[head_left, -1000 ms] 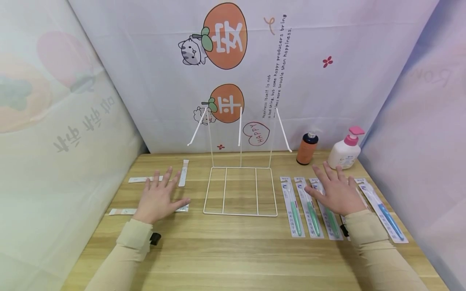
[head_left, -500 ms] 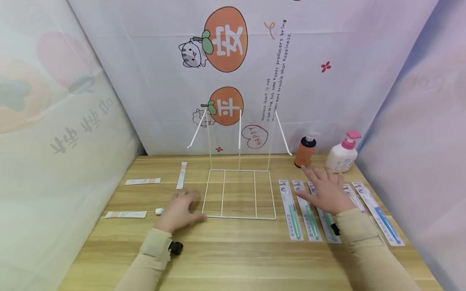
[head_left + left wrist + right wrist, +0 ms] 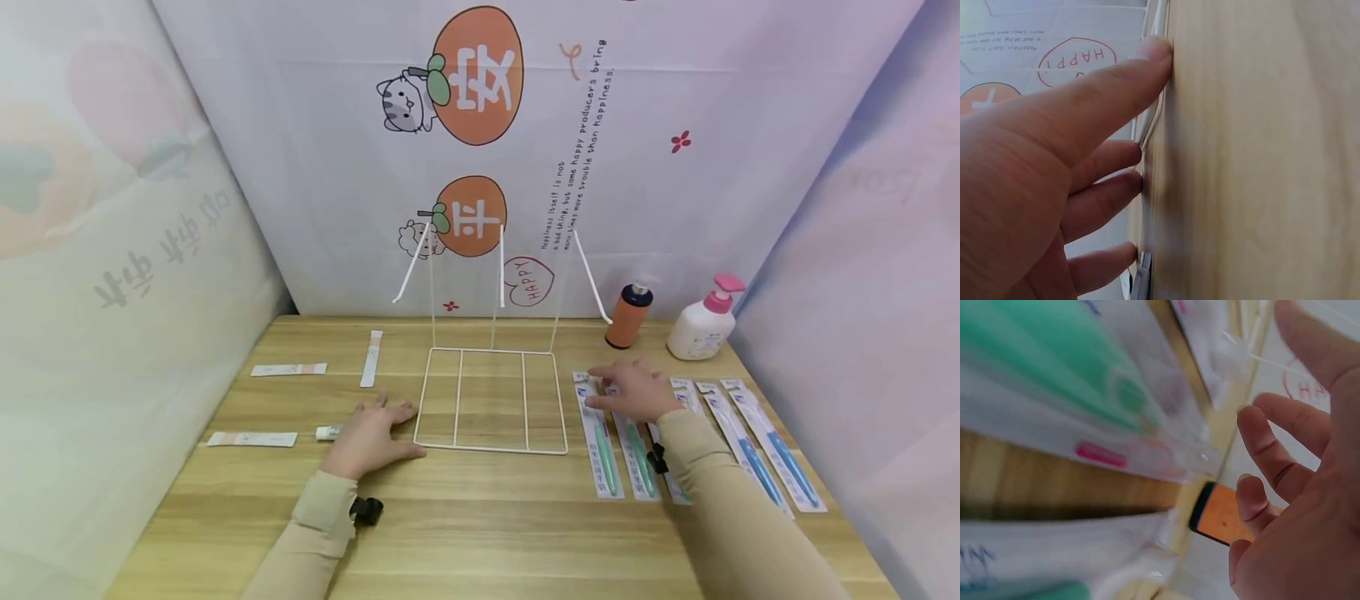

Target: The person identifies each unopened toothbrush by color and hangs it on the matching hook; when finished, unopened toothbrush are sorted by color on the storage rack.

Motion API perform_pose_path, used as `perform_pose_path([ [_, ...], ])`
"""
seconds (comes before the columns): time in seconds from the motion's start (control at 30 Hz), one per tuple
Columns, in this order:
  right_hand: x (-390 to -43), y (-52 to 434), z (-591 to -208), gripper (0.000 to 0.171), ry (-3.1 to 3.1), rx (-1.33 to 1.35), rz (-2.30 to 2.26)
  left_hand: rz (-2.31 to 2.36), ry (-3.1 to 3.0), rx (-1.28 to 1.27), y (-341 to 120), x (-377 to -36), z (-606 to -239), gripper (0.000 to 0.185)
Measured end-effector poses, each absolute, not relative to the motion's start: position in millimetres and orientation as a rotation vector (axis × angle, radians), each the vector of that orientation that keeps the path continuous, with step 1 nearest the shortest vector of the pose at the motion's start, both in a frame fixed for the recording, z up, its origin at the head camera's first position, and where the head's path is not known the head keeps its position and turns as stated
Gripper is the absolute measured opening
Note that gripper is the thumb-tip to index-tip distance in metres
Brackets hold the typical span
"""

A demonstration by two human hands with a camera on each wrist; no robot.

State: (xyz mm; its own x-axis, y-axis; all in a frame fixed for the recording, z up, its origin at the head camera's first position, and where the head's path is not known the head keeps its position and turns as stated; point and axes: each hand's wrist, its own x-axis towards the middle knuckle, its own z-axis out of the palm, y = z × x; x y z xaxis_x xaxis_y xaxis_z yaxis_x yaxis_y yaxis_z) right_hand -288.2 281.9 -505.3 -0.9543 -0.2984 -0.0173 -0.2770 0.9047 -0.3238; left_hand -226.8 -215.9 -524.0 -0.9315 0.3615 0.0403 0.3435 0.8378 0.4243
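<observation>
A white wire rack (image 3: 491, 451) stands in the middle of the wooden table, with three hooked arms at its top. My left hand (image 3: 371, 437) rests by its front left corner, fingers spread and thumb reaching to the frame. In the left wrist view the thumb (image 3: 1116, 87) lies close to the white wire; contact is unclear. Partly under this hand is a white-capped tube (image 3: 327, 432). Over the packaged toothbrushes hovers my right hand (image 3: 633, 392), fingers loosely bent and holding nothing. The leftmost packaged toothbrush (image 3: 604, 450) has a green handle; the rightmost packaged toothbrush (image 3: 787, 454) is blue.
Three slim white sachets, one upright sachet (image 3: 371, 358), a far-left sachet (image 3: 289, 369) and a nearer sachet (image 3: 252, 439), lie at left. An orange bottle (image 3: 628, 317) and a white pump bottle (image 3: 700, 331) stand at back right. Fabric walls enclose the table.
My left hand has moved right, off the sachets and tube, to the rack's front left corner. My right hand has shifted left across the toothbrush packs, its fingers now more bent.
</observation>
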Motion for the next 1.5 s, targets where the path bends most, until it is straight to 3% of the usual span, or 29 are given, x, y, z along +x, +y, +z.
perform_pose_path([
  [0.17, -295, 278, -518, 0.045, 2.952, -0.406, -0.516, 0.675, 2.974, 0.556, -214, -228, -522, 0.071],
  [0.57, -286, 271, -507, 0.029, 2.986, -0.387, -0.632, 0.693, 2.946, 0.527, -212, -230, -518, 0.069],
  [0.87, -280, 267, -505, 0.024, 3.031, -0.364, -0.715, 0.701, 2.948, 0.518, -212, -231, -520, 0.069],
  [1.33, -282, 271, -507, 0.043, 2.957, -0.277, -0.559, 0.727, 2.938, 0.502, -212, -228, -520, 0.068],
  [1.5, -285, 275, -510, 0.041, 2.969, -0.270, -0.589, 0.734, 2.934, 0.504, -212, -228, -518, 0.068],
])
